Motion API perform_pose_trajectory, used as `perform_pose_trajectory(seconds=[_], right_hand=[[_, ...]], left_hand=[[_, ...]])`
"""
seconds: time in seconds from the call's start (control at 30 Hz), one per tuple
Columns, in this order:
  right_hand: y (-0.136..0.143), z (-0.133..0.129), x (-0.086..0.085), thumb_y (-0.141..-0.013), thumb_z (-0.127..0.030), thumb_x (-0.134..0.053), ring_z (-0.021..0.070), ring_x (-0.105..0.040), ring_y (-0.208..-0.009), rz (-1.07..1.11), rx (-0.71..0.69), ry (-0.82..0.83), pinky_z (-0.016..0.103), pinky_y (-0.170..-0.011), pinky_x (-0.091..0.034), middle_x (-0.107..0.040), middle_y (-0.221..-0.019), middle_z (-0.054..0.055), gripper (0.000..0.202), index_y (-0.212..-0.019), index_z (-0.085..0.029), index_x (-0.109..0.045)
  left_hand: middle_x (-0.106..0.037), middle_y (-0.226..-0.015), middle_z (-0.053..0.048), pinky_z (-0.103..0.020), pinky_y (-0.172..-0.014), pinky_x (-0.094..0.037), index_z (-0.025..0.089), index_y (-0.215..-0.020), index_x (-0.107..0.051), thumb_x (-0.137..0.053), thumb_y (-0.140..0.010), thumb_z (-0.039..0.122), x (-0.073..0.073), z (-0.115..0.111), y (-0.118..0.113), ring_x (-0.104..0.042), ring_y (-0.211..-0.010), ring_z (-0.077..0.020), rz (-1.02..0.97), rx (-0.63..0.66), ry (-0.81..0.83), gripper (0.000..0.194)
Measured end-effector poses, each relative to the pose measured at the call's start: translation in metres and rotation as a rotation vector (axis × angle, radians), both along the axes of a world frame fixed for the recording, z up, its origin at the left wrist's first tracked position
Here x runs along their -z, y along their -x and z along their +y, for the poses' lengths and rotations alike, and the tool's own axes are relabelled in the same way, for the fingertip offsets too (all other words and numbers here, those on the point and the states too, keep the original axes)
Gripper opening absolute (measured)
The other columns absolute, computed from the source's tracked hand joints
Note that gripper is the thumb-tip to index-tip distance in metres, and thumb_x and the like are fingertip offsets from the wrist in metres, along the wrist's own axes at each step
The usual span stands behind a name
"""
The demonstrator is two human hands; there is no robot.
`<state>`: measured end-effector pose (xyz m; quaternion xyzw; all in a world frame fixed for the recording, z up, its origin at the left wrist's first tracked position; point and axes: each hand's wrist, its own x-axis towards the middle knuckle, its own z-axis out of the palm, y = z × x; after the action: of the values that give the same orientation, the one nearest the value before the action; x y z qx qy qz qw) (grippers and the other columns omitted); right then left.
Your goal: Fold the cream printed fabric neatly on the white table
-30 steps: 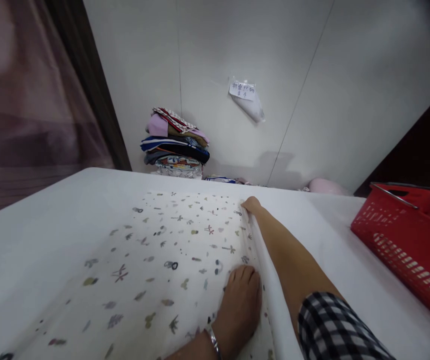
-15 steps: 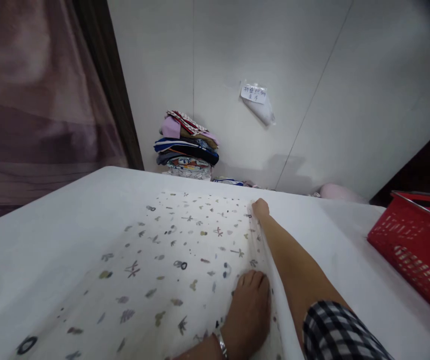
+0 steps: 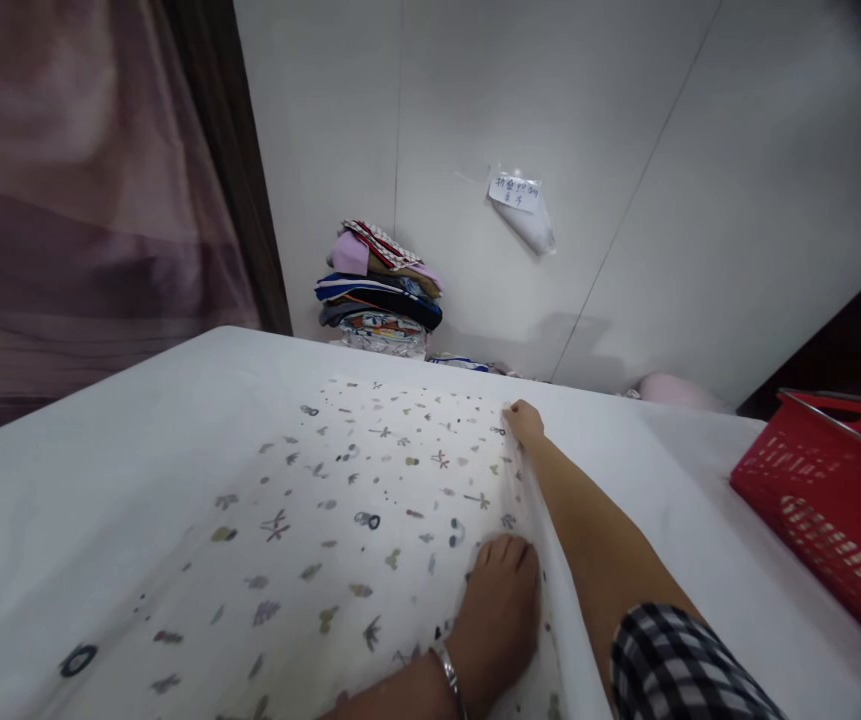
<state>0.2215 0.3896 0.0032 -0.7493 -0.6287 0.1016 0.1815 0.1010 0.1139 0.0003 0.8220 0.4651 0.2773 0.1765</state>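
Head view: two bare hands are working along the right side of a thin, pale printed cloth point(image 3: 370, 490) that is lying spread over a white worktop point(image 3: 137, 430).
Printed cloth: it is covering the middle of the worktop and running from the near side towards the far edge; small plant-like and rainbow-like motifs are dotting it, and its right side is forming soft, lengthwise creases.
Right hand: the right hand point(image 3: 524, 422) is pinching the cloth at its far right corner, fingers closing narrowly on the fabric; a black-and-white checked sleeve point(image 3: 681, 665) is covering part of the arm.
Left hand: the left hand point(image 3: 501, 610) is resting back up on the near right part of the cloth, fingers lying close together; whether it is gripping any fabric, I cannot tell. A silver bracelet point(image 3: 449, 680) is circling the wrist.
Red basket: the perforated basket point(image 3: 820, 500) is standing at the right, well apart from the cloth, its metal handle showing.
Far side: a stack of folded fabrics point(image 3: 381, 290) is rising beyond the worktop's far edge, against a pale wall point(image 3: 475, 90).
Wall: a clear pouch point(image 3: 524, 215) with a handwritten label is hanging there.
Left side: a mauve curtain point(image 3: 85, 200) is hanging.
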Motion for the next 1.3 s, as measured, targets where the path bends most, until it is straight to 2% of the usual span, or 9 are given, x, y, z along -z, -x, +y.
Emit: perform_pose_trajectory(seconds=[0.13,0.27,0.43,0.63,0.77,0.9,1.0,1.1,1.3], right_hand=[[-0.008,-0.014,-0.007,-0.09,-0.034,-0.038,0.0193,-0.053,-0.108,-0.019,-0.063,-0.018,0.026,-0.089,-0.038,-0.059,-0.118,0.012,0.039,-0.116,-0.012,-0.057],[-0.004,-0.047,-0.005,-0.093,-0.037,-0.031,0.0189,-0.026,-0.133,-0.091,-0.18,-0.068,0.03,-0.107,-0.02,-0.033,-0.145,0.009,0.05,-0.136,-0.012,-0.038],[0.008,-0.076,0.007,-0.09,-0.054,-0.025,0.0236,-0.007,-0.139,-0.254,-0.421,0.127,0.046,-0.109,-0.011,-0.013,-0.151,0.008,0.066,-0.143,-0.014,-0.024],[0.019,-0.084,0.005,-0.091,-0.053,-0.023,0.0242,-0.008,-0.138,-0.36,-0.372,0.137,0.051,-0.108,-0.007,-0.015,-0.151,0.009,0.065,-0.142,-0.013,-0.025],[0.04,-0.121,0.004,-0.091,-0.052,-0.022,0.0235,-0.006,-0.139,-0.358,-0.45,0.05,0.048,-0.109,-0.006,-0.015,-0.151,0.011,0.066,-0.142,-0.01,-0.025],[0.049,-0.165,0.002,-0.091,-0.049,-0.024,0.0247,-0.014,-0.138,-0.276,-0.491,0.084,0.046,-0.109,-0.013,-0.023,-0.148,0.012,0.063,-0.14,-0.01,-0.031],[0.044,-0.189,0.001,-0.091,-0.046,-0.025,0.0254,-0.02,-0.136,-0.224,-0.49,0.062,0.044,-0.109,-0.018,-0.03,-0.146,0.014,0.06,-0.137,-0.008,-0.037],[0.038,-0.213,0.008,-0.091,-0.044,-0.026,0.0246,-0.024,-0.135,-0.219,-0.523,0.01,0.04,-0.108,-0.022,-0.033,-0.144,0.014,0.058,-0.135,-0.008,-0.039],[0.042,-0.257,0.024,-0.091,-0.048,-0.026,0.0272,-0.02,-0.136,-0.361,-0.617,-0.038,0.047,-0.108,-0.018,-0.026,-0.147,0.014,0.061,-0.138,-0.01,-0.035]], left_hand=[[-0.051,-0.102,-0.006,-0.039,-0.096,-0.034,0.019,-0.101,-0.052,-0.04,-0.081,0.011,-0.001,0.0,-0.001,-0.043,-0.099,-0.0204,0.008,-0.019,-0.001,0.025],[-0.052,-0.105,-0.006,-0.039,-0.096,-0.033,0.019,-0.103,-0.052,-0.039,-0.082,0.012,-0.002,0.002,0.0,-0.042,-0.103,-0.0208,0.036,0.009,0.014,0.026],[-0.052,-0.106,-0.006,-0.039,-0.097,-0.032,0.019,-0.105,-0.052,-0.037,-0.085,0.015,-0.004,0.002,0.001,-0.042,-0.104,-0.0204,0.066,-0.002,0.012,0.026],[-0.054,-0.101,-0.007,-0.037,-0.091,-0.036,0.017,-0.097,-0.055,-0.036,-0.086,0.017,0.001,-0.004,0.0,-0.045,-0.098,-0.0195,0.099,-0.038,-0.068,0.021],[-0.056,-0.102,-0.009,-0.037,-0.09,-0.037,0.015,-0.1,-0.059,-0.04,-0.084,0.022,0.009,0.001,-0.002,-0.046,-0.1,-0.021,0.119,-0.037,-0.075,0.025],[-0.062,-0.1,-0.014,-0.039,-0.09,-0.037,0.011,-0.099,-0.065,-0.046,-0.082,0.033,0.0,0.004,0.0,-0.048,-0.102,-0.0247,0.297,0.108,-0.006,0.034],[-0.062,-0.104,-0.014,-0.04,-0.093,-0.034,0.011,-0.097,-0.067,-0.047,-0.081,0.047,-0.015,-0.014,0.011,-0.048,-0.106,-0.0268,0.44,0.251,-0.001,0.044],[-0.058,-0.117,-0.014,-0.041,-0.094,-0.034,0.013,-0.104,-0.063,-0.043,-0.08,0.059,-0.022,-0.052,0.03,-0.044,-0.114,-0.0283,0.453,0.353,-0.043,0.056],[-0.043,-0.136,-0.014,-0.045,-0.106,-0.021,0.011,-0.129,-0.044,-0.034,-0.081,0.066,-0.009,-0.129,0.062,-0.029,-0.13,-0.0278,0.345,0.362,-0.117,0.073]])
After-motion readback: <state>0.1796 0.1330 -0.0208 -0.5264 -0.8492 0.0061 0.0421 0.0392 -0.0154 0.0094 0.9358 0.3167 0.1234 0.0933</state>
